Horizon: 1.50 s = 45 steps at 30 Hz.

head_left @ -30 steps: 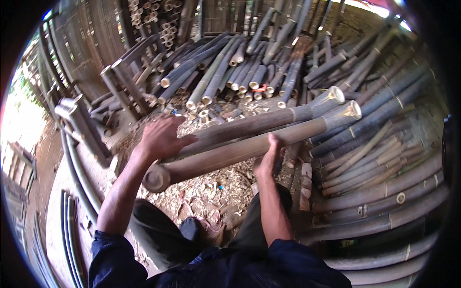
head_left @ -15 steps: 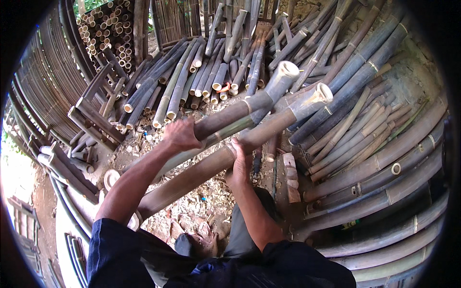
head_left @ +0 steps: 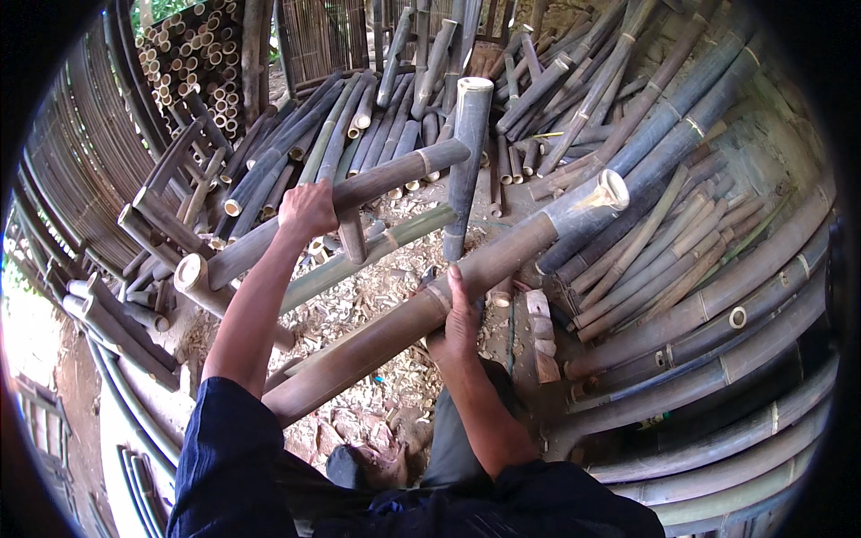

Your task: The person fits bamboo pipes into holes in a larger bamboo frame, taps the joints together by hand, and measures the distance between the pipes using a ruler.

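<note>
Bamboo workshop yard: stacked bamboo poles [head_left: 708, 359], shavings [head_left: 377, 296].

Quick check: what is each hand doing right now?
Left hand: closed around the upper bamboo pole.
Right hand: gripping the lower bamboo pole from underneath.

The left hand [head_left: 307, 208] grips a bamboo pole [head_left: 359, 193] from above; beyond that grip its cut end touches an upright pole [head_left: 466, 161]. The right hand [head_left: 460, 321] clasps a thicker pole [head_left: 502, 255] from beneath, its hollow end rising past the grip.
</note>
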Motion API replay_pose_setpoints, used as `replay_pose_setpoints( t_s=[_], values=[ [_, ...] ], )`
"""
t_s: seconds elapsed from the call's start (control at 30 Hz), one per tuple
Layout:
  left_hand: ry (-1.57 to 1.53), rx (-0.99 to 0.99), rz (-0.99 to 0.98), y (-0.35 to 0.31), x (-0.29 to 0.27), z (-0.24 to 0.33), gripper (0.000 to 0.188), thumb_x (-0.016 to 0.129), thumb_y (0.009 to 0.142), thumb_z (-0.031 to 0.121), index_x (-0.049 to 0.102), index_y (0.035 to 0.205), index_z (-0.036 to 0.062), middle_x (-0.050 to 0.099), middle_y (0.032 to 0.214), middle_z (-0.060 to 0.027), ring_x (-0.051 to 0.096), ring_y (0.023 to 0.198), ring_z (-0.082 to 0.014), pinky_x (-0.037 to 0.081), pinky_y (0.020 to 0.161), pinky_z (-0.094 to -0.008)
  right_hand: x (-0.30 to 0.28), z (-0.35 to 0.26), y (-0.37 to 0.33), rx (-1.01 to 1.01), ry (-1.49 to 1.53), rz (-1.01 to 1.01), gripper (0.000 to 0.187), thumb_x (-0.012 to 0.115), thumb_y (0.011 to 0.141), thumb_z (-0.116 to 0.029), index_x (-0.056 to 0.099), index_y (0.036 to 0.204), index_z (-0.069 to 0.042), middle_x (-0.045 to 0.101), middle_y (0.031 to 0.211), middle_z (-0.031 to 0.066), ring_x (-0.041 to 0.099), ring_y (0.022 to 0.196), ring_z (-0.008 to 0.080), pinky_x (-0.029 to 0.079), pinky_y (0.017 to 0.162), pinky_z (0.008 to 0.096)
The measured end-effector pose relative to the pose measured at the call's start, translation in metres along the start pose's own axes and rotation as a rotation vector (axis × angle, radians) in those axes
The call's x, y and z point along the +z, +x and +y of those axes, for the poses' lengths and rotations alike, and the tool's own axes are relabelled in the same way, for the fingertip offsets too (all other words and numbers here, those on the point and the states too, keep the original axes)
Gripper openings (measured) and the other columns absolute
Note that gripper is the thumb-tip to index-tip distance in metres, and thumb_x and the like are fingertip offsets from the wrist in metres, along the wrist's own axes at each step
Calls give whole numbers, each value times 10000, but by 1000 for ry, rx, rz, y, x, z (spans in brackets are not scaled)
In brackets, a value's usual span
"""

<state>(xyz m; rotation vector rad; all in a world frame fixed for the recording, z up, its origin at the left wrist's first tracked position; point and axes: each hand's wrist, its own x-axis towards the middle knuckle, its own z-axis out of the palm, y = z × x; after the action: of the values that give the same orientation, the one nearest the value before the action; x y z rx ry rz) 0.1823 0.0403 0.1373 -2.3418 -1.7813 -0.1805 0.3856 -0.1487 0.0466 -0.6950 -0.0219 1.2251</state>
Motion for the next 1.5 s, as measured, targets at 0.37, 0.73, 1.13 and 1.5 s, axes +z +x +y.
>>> replay_pose_setpoints(
  t_s=[0.37,0.73,1.13,1.5],
  values=[
    [-29,-28,-11,10,2,-12,276,749,711,174,752,931,7,753,961,-201,748,909,-333,607,809,-407,11,-60,3,4,-129,-236,265,693,837,-182,576,980,8,621,821,142,654,733,278,597,749,467],
    [-95,-37,-48,23,5,-17,431,797,742,285,733,1094,46,745,1086,-178,722,1041,-317,577,917,-411,94,-258,45,-141,-701,-585,453,672,788,-220,525,1157,-3,609,933,153,635,794,273,571,750,428],
    [-58,-13,-7,22,9,-25,412,788,703,212,728,1064,21,744,1032,-202,728,1003,-332,584,895,-417,66,-302,52,-236,-1071,-699,610,680,747,-227,483,1276,3,598,952,138,644,781,241,587,696,393],
    [-65,-10,47,16,16,-16,368,767,701,179,735,1031,19,751,1010,-194,740,950,-341,595,855,-435,33,-334,62,-331,-1285,-545,713,733,765,-271,437,1358,-7,618,1015,148,655,904,263,566,827,404]
  ],
)
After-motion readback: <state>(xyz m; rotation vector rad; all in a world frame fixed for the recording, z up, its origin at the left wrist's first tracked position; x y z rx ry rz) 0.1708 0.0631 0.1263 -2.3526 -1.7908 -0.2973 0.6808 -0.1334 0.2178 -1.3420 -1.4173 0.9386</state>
